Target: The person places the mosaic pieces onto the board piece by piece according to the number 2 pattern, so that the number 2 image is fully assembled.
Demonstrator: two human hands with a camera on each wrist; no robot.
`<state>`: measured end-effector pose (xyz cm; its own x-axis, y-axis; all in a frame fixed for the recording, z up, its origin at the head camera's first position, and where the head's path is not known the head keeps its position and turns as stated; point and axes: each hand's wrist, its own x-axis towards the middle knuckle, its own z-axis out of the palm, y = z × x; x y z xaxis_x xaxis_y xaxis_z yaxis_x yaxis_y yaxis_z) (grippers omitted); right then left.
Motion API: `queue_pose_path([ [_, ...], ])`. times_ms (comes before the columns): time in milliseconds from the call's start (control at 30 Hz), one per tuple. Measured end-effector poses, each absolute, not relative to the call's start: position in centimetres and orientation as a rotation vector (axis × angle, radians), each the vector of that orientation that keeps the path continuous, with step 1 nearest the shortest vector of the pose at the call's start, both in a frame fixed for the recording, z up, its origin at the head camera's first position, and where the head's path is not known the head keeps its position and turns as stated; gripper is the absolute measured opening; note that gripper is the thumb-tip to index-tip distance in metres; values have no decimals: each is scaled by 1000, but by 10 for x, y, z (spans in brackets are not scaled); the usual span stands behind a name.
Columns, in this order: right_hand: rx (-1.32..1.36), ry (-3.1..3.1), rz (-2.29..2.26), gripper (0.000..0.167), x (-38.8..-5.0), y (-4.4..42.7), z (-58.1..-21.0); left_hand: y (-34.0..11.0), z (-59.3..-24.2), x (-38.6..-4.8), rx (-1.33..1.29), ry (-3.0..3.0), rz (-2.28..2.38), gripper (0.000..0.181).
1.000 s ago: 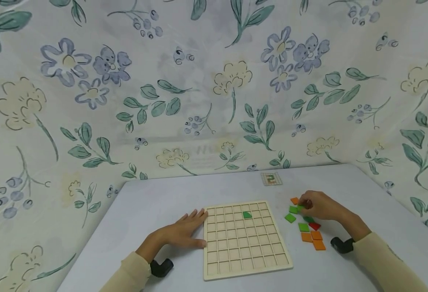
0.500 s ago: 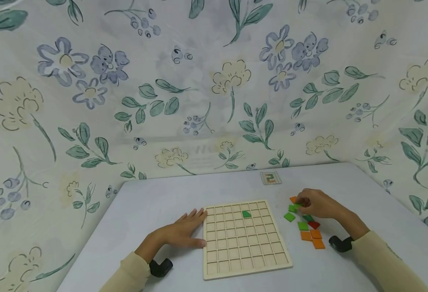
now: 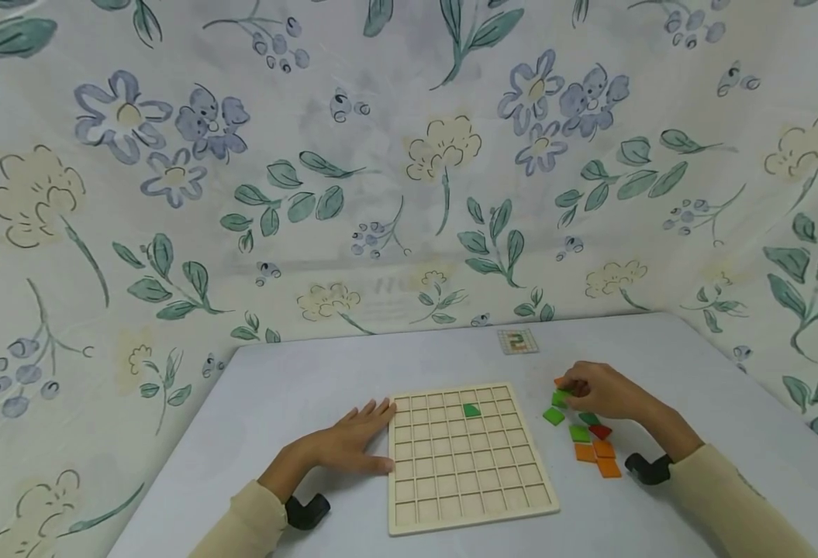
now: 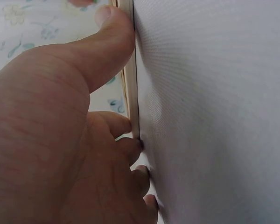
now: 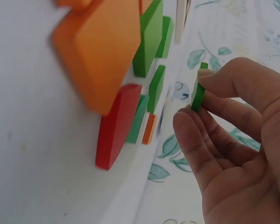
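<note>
One green tile (image 5: 199,94) partly behind fingers (image 5: 233,78)

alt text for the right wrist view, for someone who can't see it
The person's right hand pinches a thin, flat green tile, seen nearly edge-on. To its left in the picture, flat orange, red and green tiles lie on a white table, with pale floral-print cloth beyond.

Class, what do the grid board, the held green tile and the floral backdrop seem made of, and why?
Grid board: probably matte wood, pale tan without shine.
Held green tile: perhaps painted wood or plastic; smooth, evenly coloured edge.
Floral backdrop: perhaps fabric or plastic sheeting, smooth, softly creased.
</note>
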<state>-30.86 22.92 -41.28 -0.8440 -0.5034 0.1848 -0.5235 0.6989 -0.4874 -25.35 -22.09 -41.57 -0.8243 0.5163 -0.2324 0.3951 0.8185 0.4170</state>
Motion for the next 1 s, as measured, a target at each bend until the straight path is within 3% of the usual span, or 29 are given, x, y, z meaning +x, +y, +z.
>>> queue_pose_path([
  [1000, 1129, -2795, 827, 13, -312, 187, -394, -220, -417, -251, 664, 2678, 502, 97],
])
